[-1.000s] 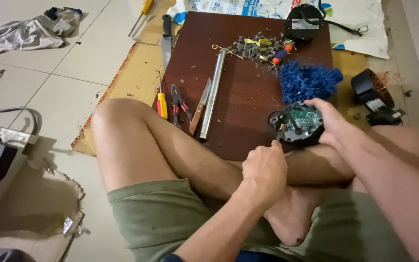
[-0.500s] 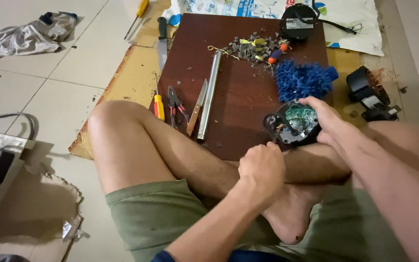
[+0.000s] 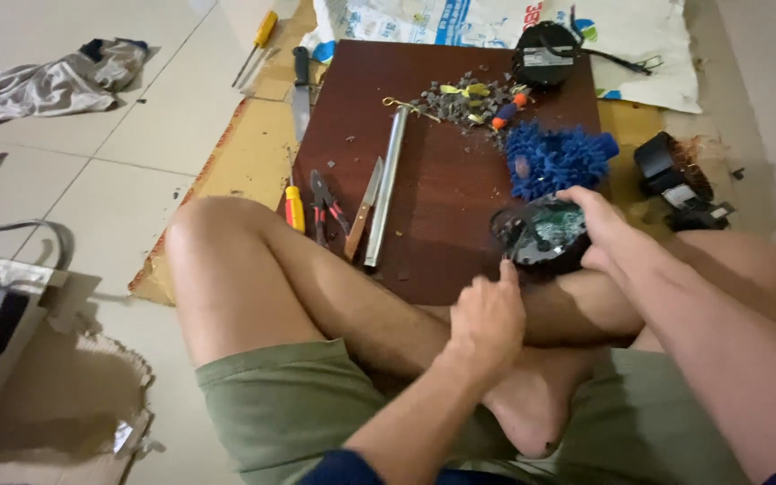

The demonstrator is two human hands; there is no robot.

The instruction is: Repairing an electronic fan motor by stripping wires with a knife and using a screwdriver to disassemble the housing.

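Round black device (image 3: 545,235) with its green circuit board exposed rests at the near edge of a dark brown wooden board (image 3: 446,180), against the crossed legs of a seated person. Right hand (image 3: 605,229) cups its far side, fingers curled over the rim. Left hand (image 3: 489,319) sits loosely closed just beside it, fingertips touching its near edge; whether they pinch a tool cannot be told. Dismantling appears to be the step in hand. Prying further would call for a steady hold. A blue fluffy cloth (image 3: 554,159), a metal rod (image 3: 384,187), a knife (image 3: 363,208) and pliers (image 3: 325,202) lie nearby.
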